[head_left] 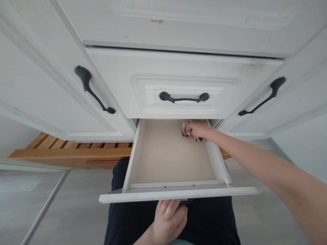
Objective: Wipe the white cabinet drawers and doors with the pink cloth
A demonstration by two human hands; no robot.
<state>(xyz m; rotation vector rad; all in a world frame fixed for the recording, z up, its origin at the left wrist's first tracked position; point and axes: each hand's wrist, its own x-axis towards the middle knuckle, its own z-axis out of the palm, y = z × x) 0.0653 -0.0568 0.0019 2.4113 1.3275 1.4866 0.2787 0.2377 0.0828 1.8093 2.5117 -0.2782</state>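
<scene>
A white drawer (173, 149) is pulled out over my lap, its pale bottom mostly bare. Inside its back right corner, my right hand (198, 129) is closed on a crumpled white and red cloth (184, 130), which touches the drawer bottom. Below the drawer's front panel (178, 195), my left hand (170, 217) is closed with its fingers wrapped round the dark handle (186, 202), mostly hidden under the panel edge.
Above is a closed drawer with a dark handle (184, 98). Cabinet doors with dark handles (95, 92) flank it. A slatted wooden bench (68, 153) runs beneath the cabinet at the left. My legs (206, 221) are under the drawer.
</scene>
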